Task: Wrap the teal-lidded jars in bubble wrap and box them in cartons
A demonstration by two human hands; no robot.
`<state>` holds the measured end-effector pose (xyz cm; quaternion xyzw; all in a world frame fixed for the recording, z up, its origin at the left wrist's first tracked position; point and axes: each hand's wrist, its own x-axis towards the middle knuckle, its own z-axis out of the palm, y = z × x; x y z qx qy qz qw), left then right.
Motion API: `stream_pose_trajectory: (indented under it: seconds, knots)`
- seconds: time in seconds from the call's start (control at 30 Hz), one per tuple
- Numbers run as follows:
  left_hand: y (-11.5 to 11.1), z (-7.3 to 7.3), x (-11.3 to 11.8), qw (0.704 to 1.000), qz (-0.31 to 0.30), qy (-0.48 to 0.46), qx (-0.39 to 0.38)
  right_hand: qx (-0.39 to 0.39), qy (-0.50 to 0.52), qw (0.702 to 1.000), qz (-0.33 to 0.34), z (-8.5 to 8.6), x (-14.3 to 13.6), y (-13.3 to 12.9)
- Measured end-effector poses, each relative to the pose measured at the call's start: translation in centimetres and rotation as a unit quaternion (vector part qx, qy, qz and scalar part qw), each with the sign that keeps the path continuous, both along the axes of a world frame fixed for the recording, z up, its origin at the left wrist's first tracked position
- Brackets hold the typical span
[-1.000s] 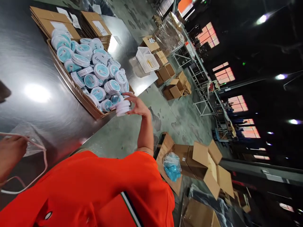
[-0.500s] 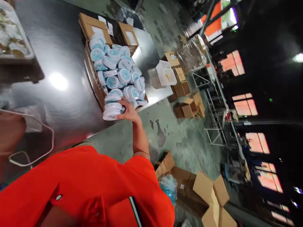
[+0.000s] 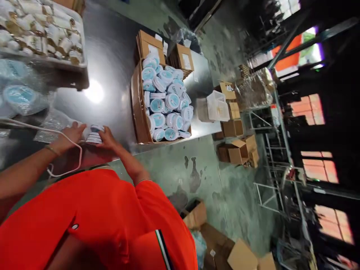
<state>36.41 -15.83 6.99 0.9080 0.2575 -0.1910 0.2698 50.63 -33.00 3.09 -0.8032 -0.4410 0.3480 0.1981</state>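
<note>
Your right hand point(image 3: 107, 138) & left hand point(image 3: 70, 134) both clasp a short stack of round white-and-blue tins point(image 3: 94, 134) on the shiny steel table point(image 3: 112, 56), left of the cardboard tray w/ more tins point(image 3: 139, 108).

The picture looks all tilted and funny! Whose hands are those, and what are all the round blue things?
A person wears a camera on their head, so you look down as they do. The orange is their shirt. Their left hand and right hand meet on a small stack of round tins on a shiny metal table. A clear plastic bag lies beside the left hand. The cardboard box is full of blue-topped tins. Brown boxes sit on the floor.
</note>
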Motion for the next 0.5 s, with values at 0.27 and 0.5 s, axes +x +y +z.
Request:
stream_pose_trajectory:
  seconds: [0.27,0.5]
  knots:
    - [-1.5,-2.3,3.1,0.997,-0.077,-0.002,-0.03,0.026,-0.012,0.999,0.023,-1.6,-0.1,-0.9]
    - [-0.5,-2.9,2.0,0.995,-0.053,-0.054,-0.068,0.0,0.004,0.997,-0.079,-2.3,-2.2,-1.2]
